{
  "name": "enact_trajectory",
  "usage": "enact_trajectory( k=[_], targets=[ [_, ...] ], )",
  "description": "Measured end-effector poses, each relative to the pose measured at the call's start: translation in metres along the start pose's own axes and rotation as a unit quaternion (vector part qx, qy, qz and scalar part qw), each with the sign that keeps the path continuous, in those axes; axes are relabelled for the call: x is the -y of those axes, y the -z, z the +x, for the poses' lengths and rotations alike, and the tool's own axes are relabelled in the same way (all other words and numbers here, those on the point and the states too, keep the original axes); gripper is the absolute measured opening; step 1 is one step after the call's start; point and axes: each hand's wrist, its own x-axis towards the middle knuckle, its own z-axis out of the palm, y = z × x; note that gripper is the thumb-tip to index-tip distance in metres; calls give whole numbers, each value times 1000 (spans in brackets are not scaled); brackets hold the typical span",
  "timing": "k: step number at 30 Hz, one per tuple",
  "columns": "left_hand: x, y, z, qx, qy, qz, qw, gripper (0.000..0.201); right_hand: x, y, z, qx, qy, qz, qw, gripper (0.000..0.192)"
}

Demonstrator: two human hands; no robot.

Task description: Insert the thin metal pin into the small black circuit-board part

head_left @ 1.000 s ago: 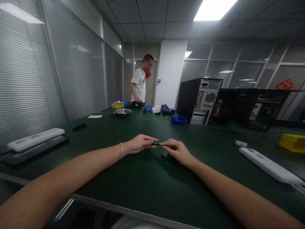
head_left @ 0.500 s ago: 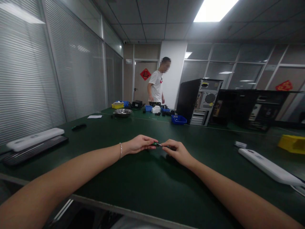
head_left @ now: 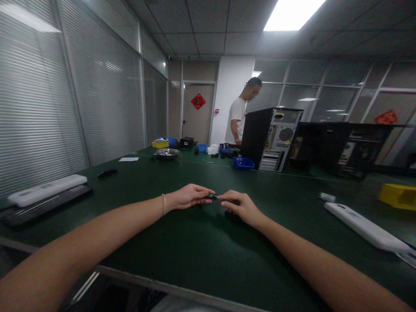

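Left hand [head_left: 190,196] pinches a small green part [head_left: 211,196] between thumb and fingers, over the table [head_left: 182,247], midway between the forearms. Right hand [head_left: 240,204] pinches a thin metal tool [head_left: 217,197], tip directed at the part; contact appears likely but is too small to confirm. One power strip [head_left: 47,190] lies at left, another [head_left: 364,225] at right. Farther off: blue tray [head_left: 243,165] beside PC tower [head_left: 271,138]; metal dish [head_left: 167,154]; person [head_left: 235,123] partly behind the tower.

A thin, pale, shiny bracelet [head_left: 164,204] is going around the left wrist [head_left: 169,202]. The left arm [head_left: 107,232] and right arm [head_left: 308,251] are showing bare, and the left hand [head_left: 188,196] and right hand [head_left: 242,205] are too.
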Motion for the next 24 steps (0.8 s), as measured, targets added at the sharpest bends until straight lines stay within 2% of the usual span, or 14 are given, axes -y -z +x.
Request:
enact_trajectory(
  k=[5,11,18,24],
  targets=[
    [2,-1,0,3,-16,20,1000,30,-1,0,1,5,2,6,1000,31],
    [1,-8,-3,-31,-45,63,997,31,-1,0,-1,0,2,-5,1000,30],
    [-1,-7,-4,-15,-27,51,998,30,-1,2,-1,12,5,-9,1000,32],
    [0,-7,-3,-17,-38,34,999,29,-1,1,0,6,-3,-4,1000,33]
  ],
)
